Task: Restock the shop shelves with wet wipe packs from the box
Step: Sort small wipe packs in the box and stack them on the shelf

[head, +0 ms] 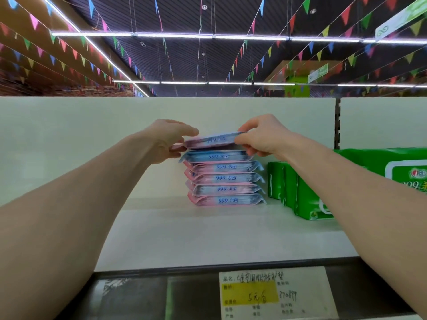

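A stack of several flat pink-and-blue wet wipe packs stands on the white top shelf, near its back wall. The top pack is slightly tilted, just above the stack. My left hand grips its left end, fingers curled round the edge. My right hand pinches its right end between thumb and fingers. The box is not in view.
Green wet wipe packs stand upright right of the stack, with a larger green pack behind my right forearm. A price label sits on the shelf's front rail. Bare shelf surface lies left of and in front of the stack.
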Action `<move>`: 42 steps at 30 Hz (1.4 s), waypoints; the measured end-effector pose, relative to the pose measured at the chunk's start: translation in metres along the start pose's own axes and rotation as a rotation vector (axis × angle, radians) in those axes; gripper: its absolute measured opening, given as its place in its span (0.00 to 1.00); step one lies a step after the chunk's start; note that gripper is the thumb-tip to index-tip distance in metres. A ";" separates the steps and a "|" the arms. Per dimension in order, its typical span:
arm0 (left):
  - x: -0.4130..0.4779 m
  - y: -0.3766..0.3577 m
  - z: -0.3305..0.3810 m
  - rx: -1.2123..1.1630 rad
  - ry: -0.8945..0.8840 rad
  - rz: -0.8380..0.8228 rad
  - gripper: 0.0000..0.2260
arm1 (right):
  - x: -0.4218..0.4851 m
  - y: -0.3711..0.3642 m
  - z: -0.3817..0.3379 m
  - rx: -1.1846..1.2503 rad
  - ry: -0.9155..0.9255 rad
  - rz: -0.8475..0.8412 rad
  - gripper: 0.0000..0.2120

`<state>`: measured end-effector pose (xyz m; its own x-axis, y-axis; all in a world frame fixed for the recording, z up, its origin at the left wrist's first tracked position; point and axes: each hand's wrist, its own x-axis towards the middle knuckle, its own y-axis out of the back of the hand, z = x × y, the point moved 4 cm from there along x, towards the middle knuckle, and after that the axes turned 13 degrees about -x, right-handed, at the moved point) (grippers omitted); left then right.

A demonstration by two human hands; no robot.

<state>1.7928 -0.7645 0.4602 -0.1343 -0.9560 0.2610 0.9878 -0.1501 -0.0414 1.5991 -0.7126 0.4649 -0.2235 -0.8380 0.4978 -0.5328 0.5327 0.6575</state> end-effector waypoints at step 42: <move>-0.002 -0.051 -0.025 1.552 -0.579 -0.114 0.36 | -0.011 -0.029 -0.006 -1.081 0.357 -0.028 0.36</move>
<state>1.7410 -0.7609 0.4381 -0.5123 -0.6911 0.5098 0.1561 0.5088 0.8466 1.6224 -0.7185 0.4437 0.1148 -0.8617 0.4942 0.4872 0.4824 0.7280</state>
